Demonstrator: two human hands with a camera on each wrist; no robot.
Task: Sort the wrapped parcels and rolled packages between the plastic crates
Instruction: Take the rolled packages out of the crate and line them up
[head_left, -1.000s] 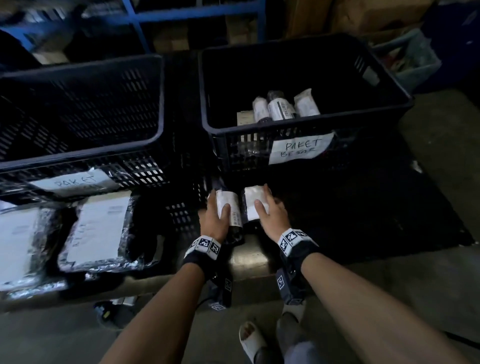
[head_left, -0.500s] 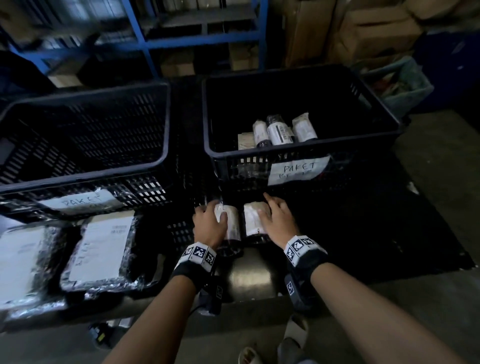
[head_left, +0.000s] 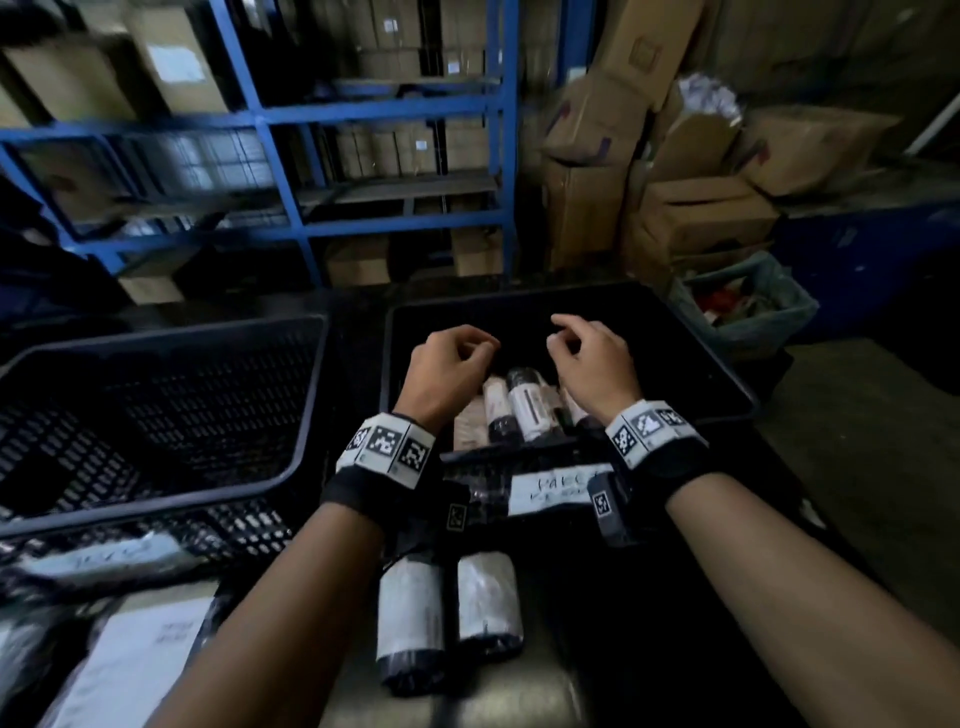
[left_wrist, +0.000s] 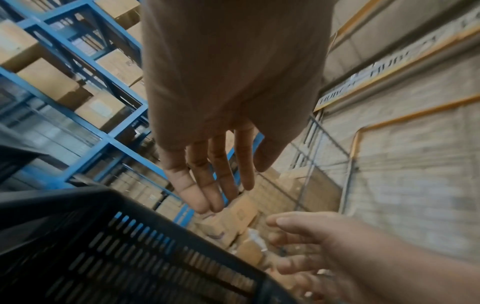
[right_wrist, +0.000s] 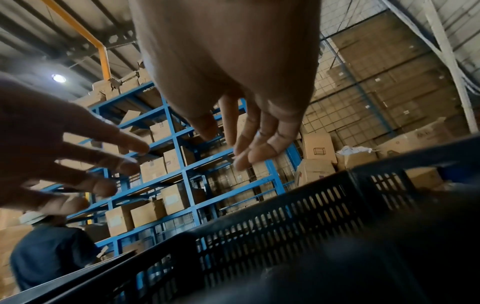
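Observation:
Both my hands hover over the right black crate (head_left: 712, 359), which carries a handwritten label (head_left: 550, 488). My left hand (head_left: 452, 364) and right hand (head_left: 587, 358) hold nothing, fingers loosely bent. The wrist views show the left hand (left_wrist: 213, 174) and the right hand (right_wrist: 246, 133) with relaxed, empty fingers. Several rolled packages (head_left: 524, 408) lie in that crate under my wrists. Two more rolled packages (head_left: 410, 618) (head_left: 488, 597) lie in front of the crate, between my forearms. The left black crate (head_left: 310, 405) looks empty. Flat wrapped parcels (head_left: 130, 670) lie at the lower left.
Blue shelving (head_left: 363, 109) with cardboard boxes stands behind the crates. Stacked cartons (head_left: 701, 208) and a bag-lined bin (head_left: 748, 306) are at the back right. Another person in a dark shirt (right_wrist: 49, 253) shows in the right wrist view.
Both hands have let go of the two rolled packages in front of the crate and risen forward over the right crate. My head has tilted up.

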